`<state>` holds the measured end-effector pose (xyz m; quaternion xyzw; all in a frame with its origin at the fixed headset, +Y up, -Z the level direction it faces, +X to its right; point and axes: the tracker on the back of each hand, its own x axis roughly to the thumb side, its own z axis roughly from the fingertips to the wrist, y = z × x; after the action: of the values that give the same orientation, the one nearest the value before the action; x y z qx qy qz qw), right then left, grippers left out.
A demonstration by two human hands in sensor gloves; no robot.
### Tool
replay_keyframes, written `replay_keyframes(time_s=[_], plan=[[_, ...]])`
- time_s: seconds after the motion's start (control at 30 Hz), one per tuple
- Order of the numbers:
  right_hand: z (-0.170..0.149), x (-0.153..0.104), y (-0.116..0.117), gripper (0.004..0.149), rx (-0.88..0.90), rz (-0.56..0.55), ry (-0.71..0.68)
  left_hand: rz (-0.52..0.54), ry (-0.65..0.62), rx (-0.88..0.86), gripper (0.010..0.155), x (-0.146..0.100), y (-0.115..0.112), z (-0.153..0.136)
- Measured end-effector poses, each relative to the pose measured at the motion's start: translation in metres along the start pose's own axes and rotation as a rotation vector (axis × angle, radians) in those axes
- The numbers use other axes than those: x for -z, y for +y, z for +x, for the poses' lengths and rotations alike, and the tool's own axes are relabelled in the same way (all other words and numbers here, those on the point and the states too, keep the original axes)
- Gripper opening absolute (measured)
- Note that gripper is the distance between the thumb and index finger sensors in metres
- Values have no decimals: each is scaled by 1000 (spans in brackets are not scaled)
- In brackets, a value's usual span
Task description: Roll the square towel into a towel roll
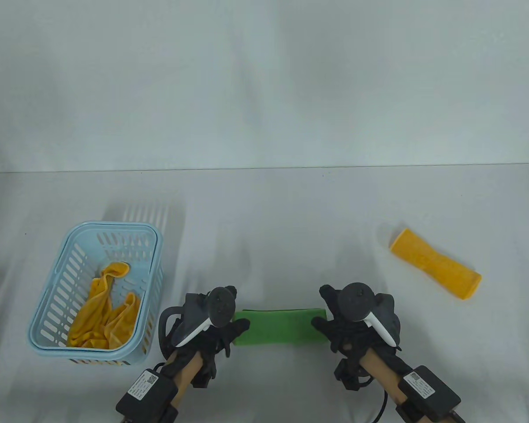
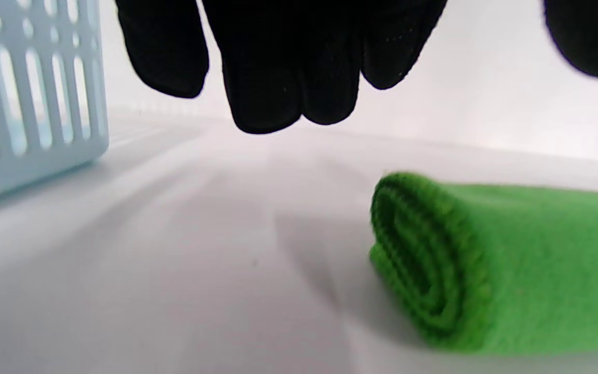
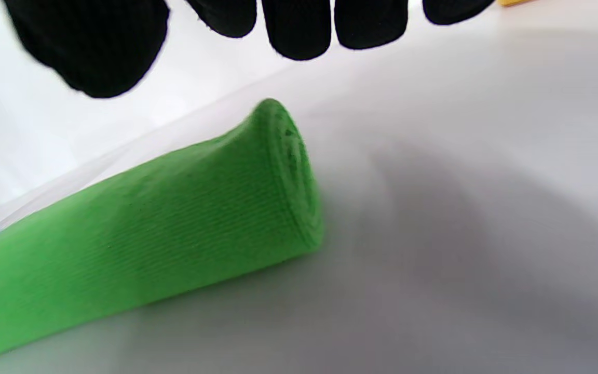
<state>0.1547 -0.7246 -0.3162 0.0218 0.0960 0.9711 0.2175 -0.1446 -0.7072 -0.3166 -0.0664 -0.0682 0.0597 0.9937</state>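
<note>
The green towel (image 1: 278, 326) lies near the front edge of the surface (image 1: 291, 220), midway between our two hands, and it is already wound into a roll: the wrist views show the spiral of layers at both ends, the left end looking a little flattened. We judge the rolling nearly done, with what is left being to firm it up and let go cleanly.

To do that well, we would press evenly along the whole length with both palms, keep the two ends level so no layer telescopes out, and leave the loose edge tucked underneath so the roll does not spring open.

Our left hand (image 1: 218, 328) sits at the roll's left end, its fingers (image 2: 278, 67) hanging relaxed above the surface and gripping nothing. Our right hand (image 1: 350, 326) sits at the right end, its fingers (image 3: 299, 26) likewise loose, spread slightly, raised clear of the cloth in the wrist view.

Further out, a finished yellow roll (image 1: 435, 263) lies toward the right edge, and a pale blue basket (image 1: 48, 308) holding crumpled yellow cloth (image 1: 106, 313) stands at the left.
</note>
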Motion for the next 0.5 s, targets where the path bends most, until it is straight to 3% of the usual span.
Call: replay_keyframes(time_s=[0.27,0.5], plan=[[48,-15,13,79,-140,33,-237,152,-45,-19,86,-16,29,5],[81,9,50,85,-346,182,-225,177,-55,-57,85,-22,36,1]])
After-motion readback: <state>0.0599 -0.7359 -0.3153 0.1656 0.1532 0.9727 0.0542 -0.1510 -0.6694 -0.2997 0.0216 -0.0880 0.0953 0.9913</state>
